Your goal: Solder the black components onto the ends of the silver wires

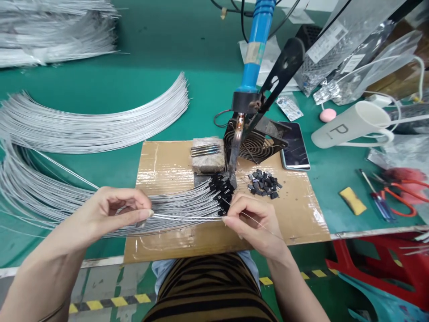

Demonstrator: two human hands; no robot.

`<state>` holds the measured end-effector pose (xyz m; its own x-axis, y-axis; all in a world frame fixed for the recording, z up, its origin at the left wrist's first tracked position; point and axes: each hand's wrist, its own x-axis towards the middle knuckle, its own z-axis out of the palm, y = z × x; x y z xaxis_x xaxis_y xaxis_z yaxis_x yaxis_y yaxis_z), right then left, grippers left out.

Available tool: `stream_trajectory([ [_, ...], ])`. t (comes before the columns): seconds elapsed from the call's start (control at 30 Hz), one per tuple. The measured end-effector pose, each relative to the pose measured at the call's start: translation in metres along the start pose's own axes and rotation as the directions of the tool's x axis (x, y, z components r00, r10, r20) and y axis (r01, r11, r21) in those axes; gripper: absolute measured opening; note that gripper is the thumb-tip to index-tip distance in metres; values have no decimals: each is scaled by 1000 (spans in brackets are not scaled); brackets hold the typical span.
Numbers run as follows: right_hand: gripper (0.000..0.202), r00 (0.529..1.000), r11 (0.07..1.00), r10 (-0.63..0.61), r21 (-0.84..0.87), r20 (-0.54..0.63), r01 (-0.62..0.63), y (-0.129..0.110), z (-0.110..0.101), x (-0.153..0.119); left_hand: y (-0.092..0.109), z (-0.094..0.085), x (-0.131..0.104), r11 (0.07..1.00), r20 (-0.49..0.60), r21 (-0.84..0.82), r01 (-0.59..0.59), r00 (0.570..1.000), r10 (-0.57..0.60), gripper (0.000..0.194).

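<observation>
Thin grey-white wires (187, 218) stretch between my two hands, low over the cardboard. At their left part, my left hand (107, 212) pinches them between thumb and fingers. My right hand (256, 221) is closed in a pinch at their right end, and a thin strand (246, 215), perhaps solder, runs across its fingers. Behind them lies a bundle of wires (181, 201) whose ends carry small black connectors (221, 190). A blue-handled soldering iron (251, 76) points down, its tip by those connectors. Loose black pieces (264, 183) are heaped right of it.
The cardboard (157, 248) carries a block with metal rods (208, 156) and a small fan (254, 145). More wire bundles (100, 127) lie left. On the right are a phone (295, 145), white mug (351, 125), yellow sponge (353, 201) and red-handled scissors (402, 197).
</observation>
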<state>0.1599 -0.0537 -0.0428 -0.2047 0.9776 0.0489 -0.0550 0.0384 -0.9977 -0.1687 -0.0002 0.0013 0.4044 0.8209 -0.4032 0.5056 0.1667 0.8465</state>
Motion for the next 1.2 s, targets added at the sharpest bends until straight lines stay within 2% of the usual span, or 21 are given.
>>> stream_trajectory([
  [0.1,23,1000,999,-13,-41,2,13,0,0,0,11,13,-4,982,-44,185,-47,997,56,26],
  [0.2,24,1000,998,4,-67,6,-4,1,4,-2,27,42,-3,948,-62,296,-113,989,138,20],
  [0.3,23,999,997,27,-76,18,-25,3,6,-4,44,77,5,930,-16,296,-218,972,234,24],
  [0.33,22,999,996,30,-81,14,-29,3,7,-5,48,86,10,932,30,280,-229,973,230,21],
  [0.47,22,999,995,32,-94,-44,-37,5,5,-6,53,110,27,983,85,107,-148,987,140,24],
  [0.6,23,992,994,34,-103,-123,-47,7,5,-4,48,120,38,993,16,-110,-53,998,55,23],
  [0.67,24,975,994,57,-79,-216,-76,8,3,-4,47,122,41,984,-36,-175,-33,999,27,24],
  [0.77,27,925,992,113,87,-364,-87,11,-4,-7,48,123,44,977,-109,-212,-12,994,-11,23],
  [0.87,53,932,952,146,304,-331,-42,14,-11,-13,51,123,44,971,-152,-241,-2,988,-36,19],
  [0.93,63,941,928,168,370,-293,-50,15,-11,-15,54,124,44,964,-186,-264,17,980,-68,17],
  [1.0,57,930,936,188,346,-315,-72,13,-8,-16,58,125,42,956,-214,-289,47,970,-112,16],
  [1.07,43,919,956,188,278,-348,-90,10,-2,-15,60,126,41,950,-224,-306,61,965,-134,16],
  [1.2,20,935,977,166,181,-313,-113,4,8,-8,57,124,40,955,-232,-296,31,967,-103,16],
])
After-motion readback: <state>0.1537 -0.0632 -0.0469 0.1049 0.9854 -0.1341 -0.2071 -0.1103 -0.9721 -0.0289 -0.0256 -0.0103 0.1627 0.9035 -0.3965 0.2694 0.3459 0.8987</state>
